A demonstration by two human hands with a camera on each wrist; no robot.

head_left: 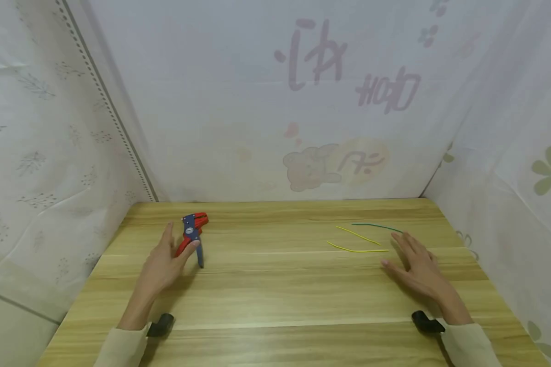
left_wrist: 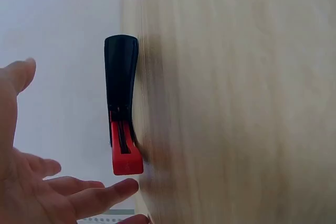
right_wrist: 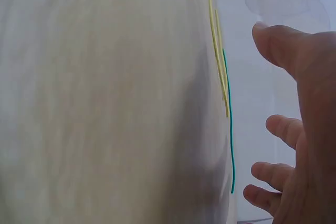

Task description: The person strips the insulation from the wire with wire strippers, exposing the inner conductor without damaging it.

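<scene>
On the left of the table lies a wire stripper (head_left: 190,232) with a blue body, red jaws and one red and one blue handle. My left hand (head_left: 164,262) is over its handle end, thumb and fingers spread. In the left wrist view the wire stripper (left_wrist: 122,87) stands apart from the fingers, nothing in the grasp. Two yellow wires (head_left: 358,250) and one green wire (head_left: 376,225) lie at the right. Beside their right ends hovers my right hand (head_left: 415,267), its fingers spread and holding nothing. The right wrist view shows the green wire (right_wrist: 232,140) away from the fingertips.
The wooden table (head_left: 266,295) spans the space between both hands. A printed white cloth (head_left: 220,112) hangs behind its far edge, and more cloth hangs at both sides. Black wrist camera mounts (head_left: 160,325) sit at the sleeves.
</scene>
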